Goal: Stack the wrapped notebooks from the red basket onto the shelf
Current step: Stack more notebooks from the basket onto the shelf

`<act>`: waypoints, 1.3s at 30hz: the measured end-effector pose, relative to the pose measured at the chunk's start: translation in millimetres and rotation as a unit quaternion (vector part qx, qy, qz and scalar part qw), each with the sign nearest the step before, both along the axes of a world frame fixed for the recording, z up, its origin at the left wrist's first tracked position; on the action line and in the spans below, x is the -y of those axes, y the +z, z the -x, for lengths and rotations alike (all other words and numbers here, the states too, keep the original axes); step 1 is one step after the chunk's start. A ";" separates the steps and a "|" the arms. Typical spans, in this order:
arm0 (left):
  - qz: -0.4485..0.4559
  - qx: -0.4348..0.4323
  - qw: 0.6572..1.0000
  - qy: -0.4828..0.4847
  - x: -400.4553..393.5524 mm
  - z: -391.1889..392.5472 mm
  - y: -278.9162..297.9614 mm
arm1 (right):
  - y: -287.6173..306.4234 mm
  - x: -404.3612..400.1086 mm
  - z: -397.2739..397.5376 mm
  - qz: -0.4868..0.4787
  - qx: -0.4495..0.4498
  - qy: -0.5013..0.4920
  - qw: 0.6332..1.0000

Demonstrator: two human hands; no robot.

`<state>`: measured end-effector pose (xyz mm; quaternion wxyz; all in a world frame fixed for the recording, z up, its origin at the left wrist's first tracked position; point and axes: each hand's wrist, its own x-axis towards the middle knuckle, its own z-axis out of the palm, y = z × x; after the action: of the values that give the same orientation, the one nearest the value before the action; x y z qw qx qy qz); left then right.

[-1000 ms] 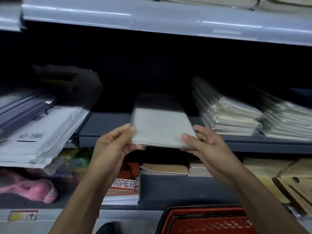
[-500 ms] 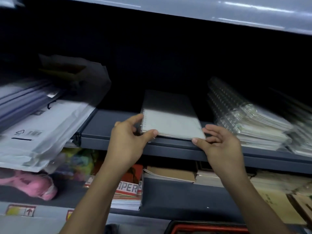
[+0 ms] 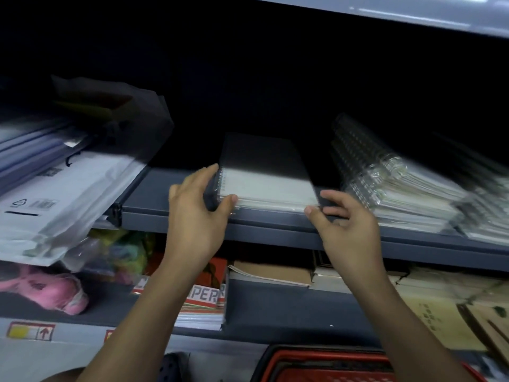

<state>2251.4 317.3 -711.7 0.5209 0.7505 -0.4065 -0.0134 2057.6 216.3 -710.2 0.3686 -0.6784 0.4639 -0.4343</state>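
The wrapped notebook [image 3: 268,186] lies flat on the grey shelf [image 3: 165,208], near its front edge and about midway along it, with the spiral binding on its left side. Its far half sits in deep shadow.

The left hand [image 3: 197,213] grasps the notebook's near left corner: the thumb tip presses on the front edge while the fingers curl along the spiral side. The right hand [image 3: 347,227] is at the near right corner, its thumb tip touching the front edge of the wrapping and its fingers curved loosely at the right side; whether they actually grip the notebook cannot be told.

Toward the right end of the same shelf, apart from the notebook, stands a stack of wrapped spiral notebooks [image 3: 396,194], blurred. At the left end, white plastic packets [image 3: 55,205] hang over the front edge.

On the shelf below lie brown-covered pads [image 3: 272,274], a red-and-white paper pack [image 3: 205,297] and a pink soft item [image 3: 41,290]. The red basket [image 3: 325,365] shows at the bottom edge of the view, between the forearms.
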 end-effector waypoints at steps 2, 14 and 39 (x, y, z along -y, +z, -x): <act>0.030 0.030 0.999 0.012 -1.6 4.2 -1.1 | 0.0 -9.7 13.4 0.004 0.009 0.005 1.000; -0.001 -0.038 0.965 -0.260 -50.9 129.3 -59.7 | -35.3 -78.9 129.2 -0.021 -0.100 0.021 0.995; -0.629 -0.137 0.724 -0.247 -96.1 223.0 -192.7 | -223.0 -165.3 227.8 -0.475 -0.198 -0.016 0.857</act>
<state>2028.4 413.4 -904.4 -0.0426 0.7687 -0.3998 -0.4975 1829.8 381.6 -933.2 0.5398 -0.4853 0.6874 -0.0239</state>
